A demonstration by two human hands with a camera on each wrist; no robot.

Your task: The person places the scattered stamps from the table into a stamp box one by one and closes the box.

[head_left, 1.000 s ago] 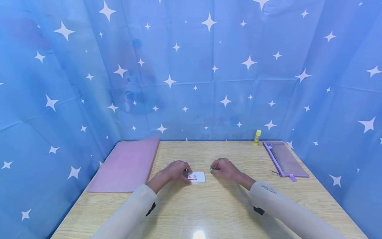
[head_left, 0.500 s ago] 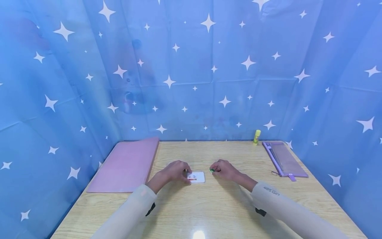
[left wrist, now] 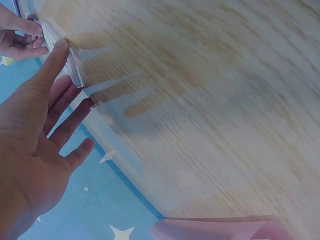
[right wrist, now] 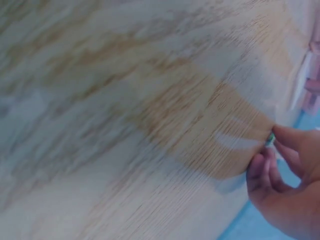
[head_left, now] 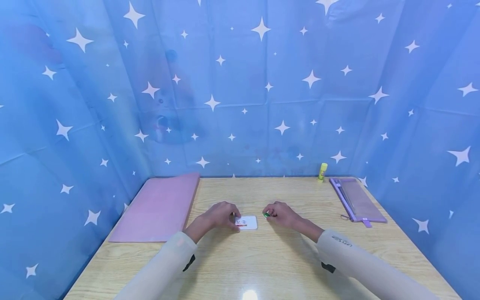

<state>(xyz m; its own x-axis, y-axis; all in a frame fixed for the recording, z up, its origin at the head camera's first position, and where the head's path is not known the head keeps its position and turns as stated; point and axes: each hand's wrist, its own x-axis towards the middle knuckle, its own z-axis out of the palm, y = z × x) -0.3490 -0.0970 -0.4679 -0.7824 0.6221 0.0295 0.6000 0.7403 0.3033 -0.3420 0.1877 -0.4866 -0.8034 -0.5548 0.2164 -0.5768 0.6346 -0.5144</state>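
At the middle of the table, a flat white rectangular thing with a red stripe and small print lies with its print side up. My left hand grips its left end between thumb and fingers. The left wrist view shows the edge of this white thing under the thumb, the ring and little fingers standing apart from it. A short way to the right, my right hand pinches a small green thing. Most of that green thing is hidden by the fingertips, and its kind cannot be told.
A pink folder-like sheet lies on the left of the wood-grain table. At the back right stands a yellow glue stick, beside a purple zip pouch. A blue starred curtain closes off the back and sides.
My right hand has shifted slightly down and left, and the small green thing in its fingers has tilted a little. The left hand and the white thing have stayed in place.
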